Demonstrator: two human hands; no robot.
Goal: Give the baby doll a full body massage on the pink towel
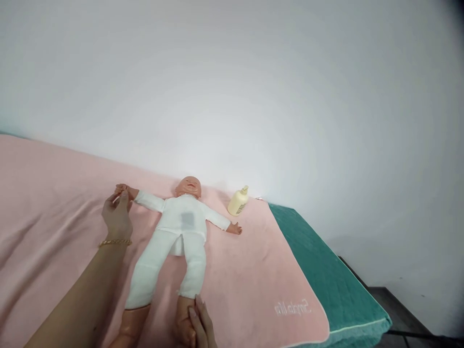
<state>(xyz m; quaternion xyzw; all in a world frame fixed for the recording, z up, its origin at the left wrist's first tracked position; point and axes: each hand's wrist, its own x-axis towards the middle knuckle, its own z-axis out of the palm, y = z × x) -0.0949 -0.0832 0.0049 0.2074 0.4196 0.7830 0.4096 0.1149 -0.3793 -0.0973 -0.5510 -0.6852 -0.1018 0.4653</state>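
A baby doll with a white cloth body lies on its back on a pink blanket, its arms spread and its head toward the wall. My left hand, with a gold bracelet at the wrist, pinches the doll's hand on the left side of the view. Near the bottom edge, my right hand is closed around the doll's foot on the right side; part of this hand is cut off by the frame. The doll's other foot rests on the blanket at the bottom.
A pale yellow pump bottle stands on the blanket beside the doll's outstretched arm. Green padding shows past the blanket's right edge. A plain wall rises behind, and dark floor is at the lower right.
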